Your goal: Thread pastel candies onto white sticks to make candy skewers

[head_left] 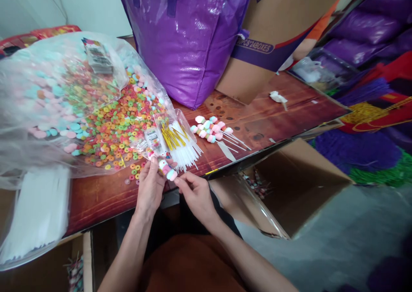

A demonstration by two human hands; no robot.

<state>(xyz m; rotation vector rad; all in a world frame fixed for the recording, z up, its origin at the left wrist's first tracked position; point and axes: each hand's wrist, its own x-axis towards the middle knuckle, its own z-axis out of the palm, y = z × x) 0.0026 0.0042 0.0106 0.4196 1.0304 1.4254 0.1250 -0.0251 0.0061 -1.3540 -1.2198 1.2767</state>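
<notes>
My left hand (150, 184) and my right hand (193, 191) meet at the near edge of a brown wooden table (106, 195). Between their fingertips is a candy skewer (167, 170) with pastel marshmallow pieces; the left hand grips the candies, the right hand pinches its lower end. Just behind lies a clear pack of white sticks (180, 144) with gold twist ties. Several finished marshmallow skewers (212, 131) lie in a row further right. A large clear bag of colourful ring candies (109, 124) spreads over the table's left half.
A purple woven bag (189, 38) and a cardboard carton (273, 38) stand at the back. An open cardboard box (289, 189) sits below the table on the right. A stack of white sleeves (35, 214) lies at the left front.
</notes>
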